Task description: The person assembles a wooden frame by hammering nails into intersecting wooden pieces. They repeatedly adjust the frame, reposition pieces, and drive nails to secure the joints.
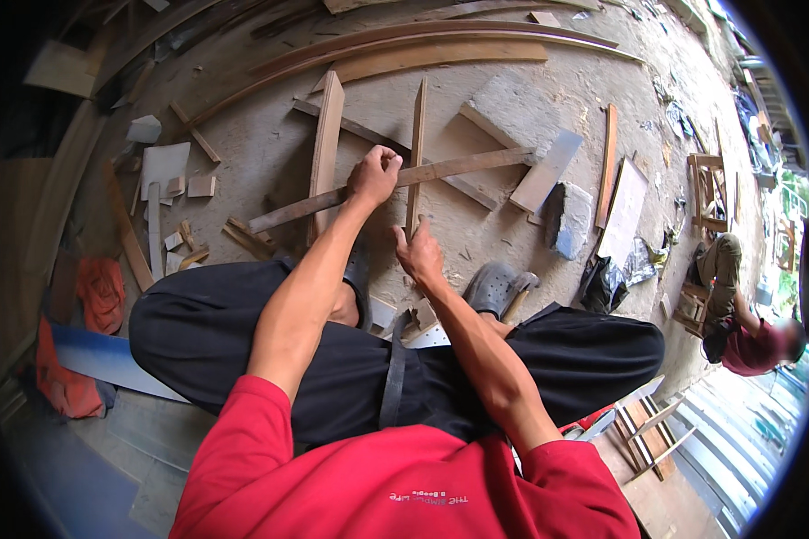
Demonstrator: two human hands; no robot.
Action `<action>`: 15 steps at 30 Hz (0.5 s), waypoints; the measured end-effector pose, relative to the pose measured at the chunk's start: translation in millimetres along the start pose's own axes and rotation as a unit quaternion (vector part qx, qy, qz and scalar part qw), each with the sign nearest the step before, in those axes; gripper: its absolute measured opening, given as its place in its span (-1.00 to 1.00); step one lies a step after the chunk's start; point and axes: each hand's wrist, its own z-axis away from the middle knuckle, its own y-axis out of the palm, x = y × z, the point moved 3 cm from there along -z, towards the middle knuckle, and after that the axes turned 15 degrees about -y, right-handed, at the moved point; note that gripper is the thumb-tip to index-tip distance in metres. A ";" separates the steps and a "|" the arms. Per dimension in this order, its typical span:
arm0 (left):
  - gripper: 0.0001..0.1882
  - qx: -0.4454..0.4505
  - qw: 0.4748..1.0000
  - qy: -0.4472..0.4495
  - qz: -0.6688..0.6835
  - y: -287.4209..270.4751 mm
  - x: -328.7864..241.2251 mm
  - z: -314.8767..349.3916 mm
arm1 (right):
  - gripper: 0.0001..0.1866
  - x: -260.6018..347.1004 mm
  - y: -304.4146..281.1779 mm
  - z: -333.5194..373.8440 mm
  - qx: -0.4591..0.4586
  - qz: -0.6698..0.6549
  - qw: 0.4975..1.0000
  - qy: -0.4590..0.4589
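- Typically, a plain wooden slat (467,165) such as this should be light and stiff, dry rather than slippery, with some risk of splinters along the edges.
- Recommended hold: by the narrow edges, close to a crossing, where it should be least inclined to pivot. Its far right end probably tips easily if pressed.
- The wide board (326,135) should be heavier; the narrow board (417,126) should handle best by its near end.
- Appearance: the slat is long, thin and grey-brown, with a worn surface. Both boards are paler brown and straight-edged.
- Location: the slat lies obliquely across both boards, above the ground (243,94). A dark strip (466,189) passes beneath them.
- Left hand (375,175): at the slat, between the boards; fingers curled closed, thumb towards the forefinger. Anything pinched inside cannot be made out.
- Right hand (420,253): at the narrow board's near end, thumb and forefinger to either side. Whether they grip it cannot be told.
- Hammer (517,304): beside the right shoe (492,286).
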 end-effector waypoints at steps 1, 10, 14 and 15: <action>-0.72 -0.006 0.999 0.017 0.035 -2.2 -3.9 -0.9 | -0.33 2.1 -7.2 0.5 -0.010 0.011 0.999 0.029; -0.79 0.088 0.986 0.040 0.139 2.2 -25.2 10.1 | -0.42 -188.5 -110.8 43.3 -0.138 0.041 0.946 0.291; -0.79 0.084 0.985 0.036 0.148 11.5 -22.9 9.8 | -0.43 -260.3 -99.1 88.6 -0.142 0.035 0.923 0.357; -0.79 0.081 0.985 0.031 0.147 13.7 -20.4 10.6 | -0.41 -263.5 -95.0 95.4 -0.127 0.033 0.920 0.369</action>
